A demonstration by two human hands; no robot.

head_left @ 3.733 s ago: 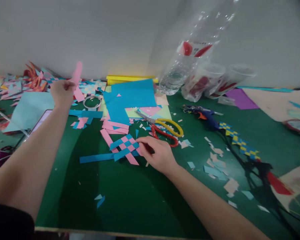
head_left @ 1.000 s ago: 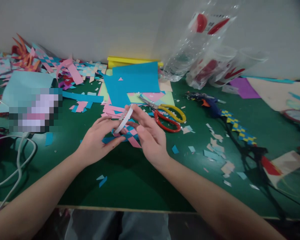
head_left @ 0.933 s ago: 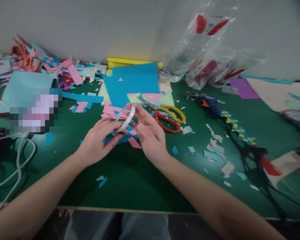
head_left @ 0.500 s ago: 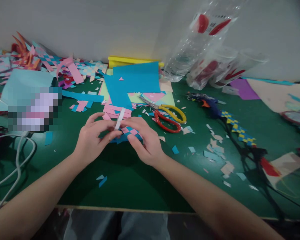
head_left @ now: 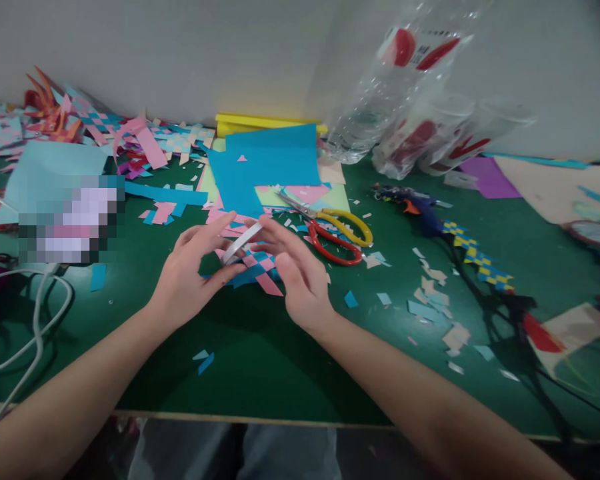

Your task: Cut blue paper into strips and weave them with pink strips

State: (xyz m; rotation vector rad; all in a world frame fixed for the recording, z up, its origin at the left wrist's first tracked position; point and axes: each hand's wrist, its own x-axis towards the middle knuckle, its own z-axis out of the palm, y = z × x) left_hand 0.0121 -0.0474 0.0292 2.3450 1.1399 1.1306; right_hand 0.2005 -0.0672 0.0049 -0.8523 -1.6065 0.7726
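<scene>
The bare left hand (head_left: 187, 270), at eleven o'clock, angles toward one o'clock, its fingers curved and parted from the thumb; the bare right hand (head_left: 303, 277) leans toward eleven, fingers bent, both forearms reaching up from below.

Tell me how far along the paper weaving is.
Done: pink and blue strips already form a checked woven piece. In hand: the left hand holds a white ring, probably tape, over it; the right hand is at its upper end. Left: a pink strip end sticks out, so trimming or fixing probably remains.

Pale ring (head_left: 242, 244) between the fingers (head_left: 286, 241)
</scene>
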